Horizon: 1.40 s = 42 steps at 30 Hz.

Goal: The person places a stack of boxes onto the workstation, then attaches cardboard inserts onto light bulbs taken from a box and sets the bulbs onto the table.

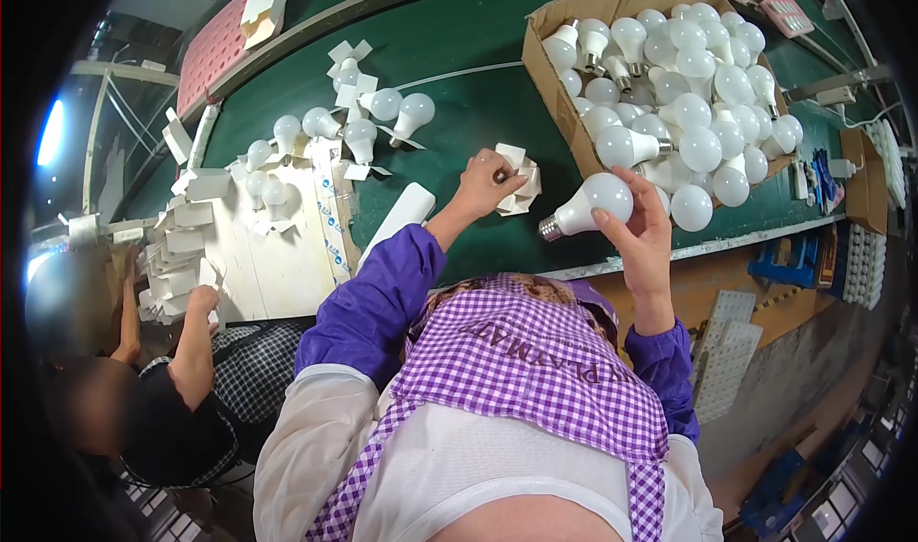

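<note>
My right hand (643,231) grips a light bulb (595,204) by its white globe, and the metal screw base points down to the left. My left hand (485,186) is closed on a folded white cardboard insert (519,183) over the green tabletop. A small dark round spot shows at those fingertips, too small to name. Behind my right hand stands an open cardboard box (559,111), heaped with white bulbs (688,111). Bulb and insert are apart from each other.
Several bulbs (360,138) with white card inserts lie at the back left. A long white carton (402,219) rests near my left forearm. Further left, a co-worker's hand (202,300) is at a pile of white cartons (177,255). Blue-handled tools (820,174) lie at the right.
</note>
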Available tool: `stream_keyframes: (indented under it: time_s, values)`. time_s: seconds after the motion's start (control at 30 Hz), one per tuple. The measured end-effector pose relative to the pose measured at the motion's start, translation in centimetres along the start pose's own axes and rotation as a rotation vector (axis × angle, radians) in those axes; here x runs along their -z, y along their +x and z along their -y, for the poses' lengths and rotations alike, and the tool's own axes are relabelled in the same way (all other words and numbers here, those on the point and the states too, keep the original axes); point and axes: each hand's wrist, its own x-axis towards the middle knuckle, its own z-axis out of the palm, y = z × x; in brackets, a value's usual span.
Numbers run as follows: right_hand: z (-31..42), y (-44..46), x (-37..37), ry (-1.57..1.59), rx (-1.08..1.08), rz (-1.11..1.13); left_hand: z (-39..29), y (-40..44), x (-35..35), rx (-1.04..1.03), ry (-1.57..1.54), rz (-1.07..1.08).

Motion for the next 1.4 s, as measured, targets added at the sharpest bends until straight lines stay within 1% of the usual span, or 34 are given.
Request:
stream_keyframes:
  time_s: [0.03,0.13,0.17,0.27,0.37,0.47,0.5,0.6,0.7,0.73,0.8,0.87,0.93,0.97,1.07,1.1,1.13,1.2,1.23,1.27,1.3,1.33,1.37,1.4]
  values:
    - [-0.1,0.3,-0.3,-0.009,-0.01,-0.004,0.2,0.0,0.3,0.026,-0.098,0.009]
    - [-0.6,1.1,-1.1,0.017,0.012,-0.026,-0.5,-0.6,1.8,0.162,-0.27,-0.153]
    - [-0.7,1.3,-1.4,0.02,0.02,-0.031,-0.9,-1.0,2.6,0.177,-0.203,-0.221]
    - [-1.3,2.2,-2.7,0.039,0.065,-0.03,-3.4,-2.1,5.1,0.233,-0.265,-0.246]
    - [-1.5,3.0,-4.2,0.043,0.135,-0.008,-6.0,-3.4,6.2,0.288,-0.683,-0.226]
    - [-1.4,3.1,-6.1,0.017,0.147,0.009,-8.0,-4.6,7.3,0.438,-0.969,-0.161]
    - [-1.5,3.2,-6.4,0.02,0.161,0.008,-7.7,-4.9,7.5,0.407,-1.021,-0.149]
    - [-1.9,3.4,-7.3,0.019,0.181,0.019,-7.8,-5.4,8.5,0.406,-1.137,-0.161]
    - [-1.9,3.9,-7.7,-0.027,0.174,0.048,-7.9,-6.0,9.2,0.339,-1.096,-0.155]
    - [-2.2,4.0,-7.8,-0.045,0.177,0.071,-7.7,-6.1,9.1,0.335,-1.024,-0.142]
    - [-2.0,3.6,-9.1,-0.088,0.157,0.131,-8.3,-6.4,8.8,0.323,-1.131,-0.151]
    - [-1.9,3.4,-10.2,-0.078,0.154,0.105,-9.3,-6.7,10.3,0.388,-1.426,-0.158]
    - [-2.8,3.7,-10.8,-0.009,0.148,0.093,-8.3,-7.3,10.5,0.401,-1.552,-0.183]
    - [-2.9,3.8,-11.3,-0.026,0.108,0.101,-8.1,-7.4,10.4,0.39,-1.498,-0.227]
    - [-5.7,4.2,-13.0,0.03,0.044,0.1,-7.0,-8.1,10.4,0.363,-0.95,-0.316]
    - [-5.7,4.3,-14.0,0.065,-0.02,0.096,-5.8,-8.2,10.4,0.367,-1.043,-0.371]
    - [-6.3,4.7,-14.9,0.078,-0.078,0.133,-4.5,-8.4,10.6,0.355,-0.987,-0.436]
    - [-7.2,5.7,-16.8,-0.113,-0.003,0.297,-1.5,-9.2,11.5,0.332,-0.88,-0.533]
    - [-7.3,5.9,-18.0,-0.118,0.028,0.347,0.7,-9.5,12.6,0.367,-0.795,-0.622]
    - [-7.4,6.0,-19.1,-0.131,0.056,0.378,3.0,-10.0,13.9,0.297,-0.846,-0.755]
    - [-7.1,6.1,-19.7,-0.109,0.043,0.401,8.0,-10.5,15.4,0.389,-0.537,-0.845]
    - [-6.5,6.2,-19.5,-0.096,0.031,0.411,7.7,-11.4,18.2,0.357,-0.726,-0.833]
    - [-6.1,6.6,-18.9,-0.122,0.041,0.459,7.1,-12.3,20.8,0.412,-0.547,-0.879]
    - [-5.3,7.1,-18.0,-0.146,0.045,0.513,12.3,-13.4,21.9,0.311,-0.539,-0.926]
